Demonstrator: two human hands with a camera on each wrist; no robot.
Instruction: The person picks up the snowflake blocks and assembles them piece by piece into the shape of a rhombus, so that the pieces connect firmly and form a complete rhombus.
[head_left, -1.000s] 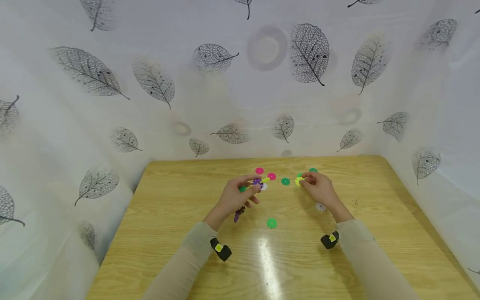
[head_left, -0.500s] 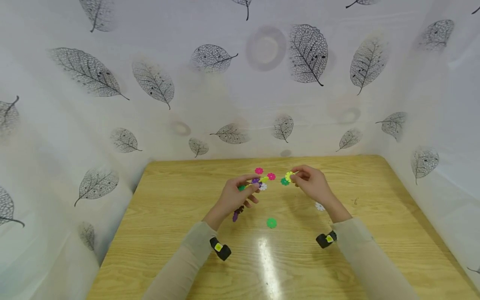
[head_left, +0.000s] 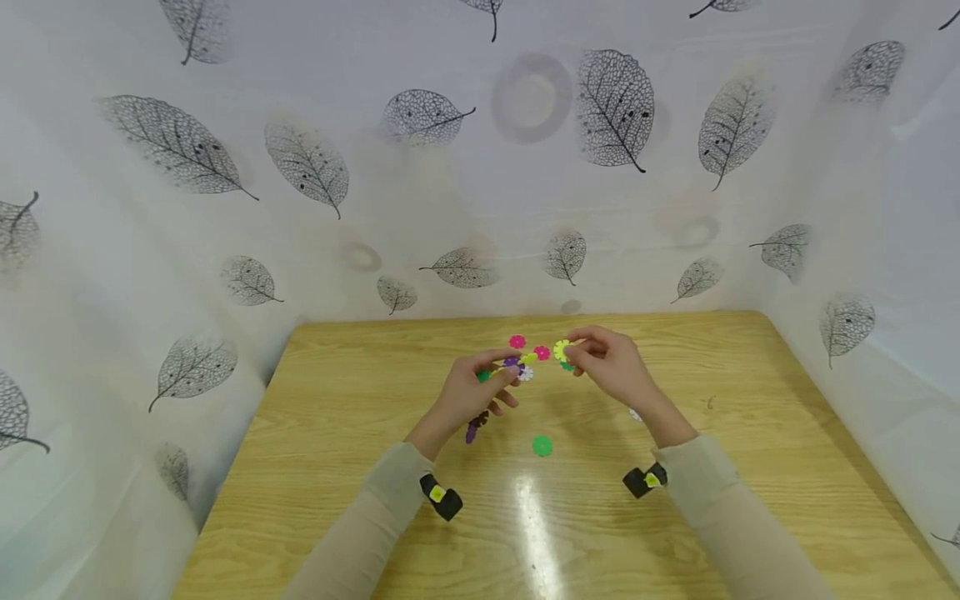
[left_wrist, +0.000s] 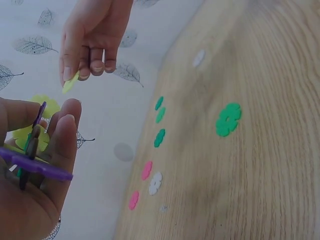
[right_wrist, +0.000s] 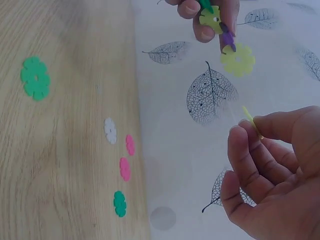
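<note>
My left hand (head_left: 467, 398) holds a joined chain of flower-shaped plastic discs (left_wrist: 47, 171) between thumb and fingers. Purple, yellow, green and dark brown discs are slotted into one another, partly covered by the fingers. At the chain's far end a yellow disc (right_wrist: 238, 60) sticks out past the fingertips. Across from it, my right hand (head_left: 618, 375) pinches a single yellow flower disc (head_left: 561, 350) between thumb and forefinger. The left wrist view shows this single disc (left_wrist: 70, 82) nearly edge-on, a short gap away from the chain.
On the wooden table (head_left: 337, 467) lie a bright green disc (head_left: 542, 447), two pink discs (right_wrist: 130, 144), a white disc (right_wrist: 110, 131) and several green ones at the back. Another white disc (left_wrist: 199, 58) lies near the right wrist. A leaf-printed curtain (head_left: 465, 192) borders the table.
My right hand has moved left with the yellow disc, bringing it nearer the chain and uncovering green discs at the back. The left hand stays nearly still.
</note>
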